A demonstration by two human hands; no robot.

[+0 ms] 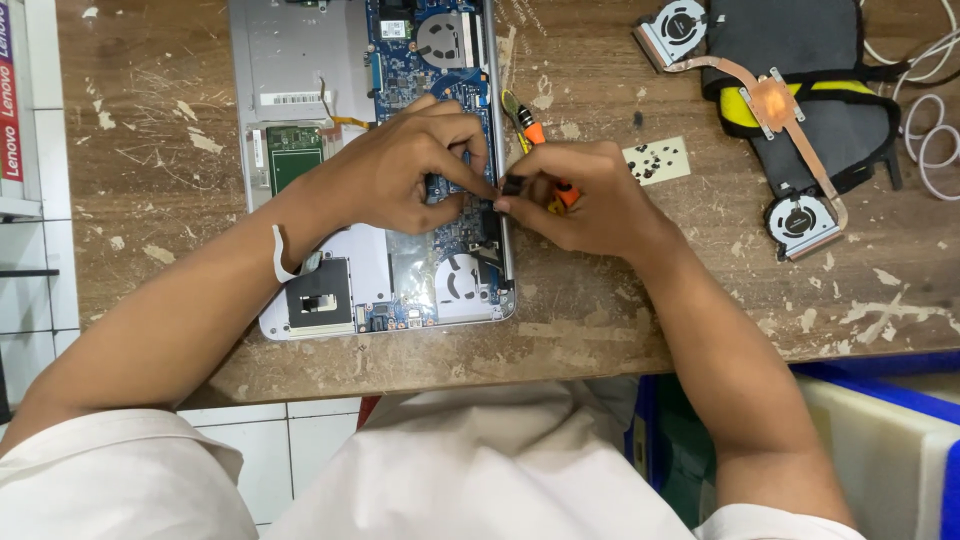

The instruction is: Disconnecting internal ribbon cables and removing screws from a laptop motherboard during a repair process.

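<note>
Surface (150, 150): one, wooden, brown, scratched and flecked with pale chips; carries everything listed below.

Opened laptop (300, 60): one, silver shell, bottom cover off, lying at upper centre of the surface. Inside: one blue circuit board (420, 75), two round fans, one small green card (295, 155), one pale rectangular label with a bar pattern on the grey plate at upper left.

Dark pad (800, 90): one, at upper right, with yellow patches showing beneath the part on it.

Cooling assembly (775, 105): one, lying on the dark pad; two fans joined by copper pipes to one square copper plate.

White cables (930, 140): a looped bundle at the far right edge; count cannot be told.

Blue crate (880, 370): one, below the surface's near edge at right.

Left hand (400, 170): one, resting over the circuit board, fingers pressed together in a pinch at the small black part (512, 186).

Right hand (590, 200): one, just beside the laptop's right edge, fingers pinching the same small black part from the other side, fingertips of both hands meeting.

Screwdriver (530, 130): one, orange and black, partly hidden under the right hand.

Pale square sheet (656, 160): one, right of the hands, holding a scatter of tiny dark screws, too small to count.

Small black part: one, at the laptop's right edge, between both hands.
</note>
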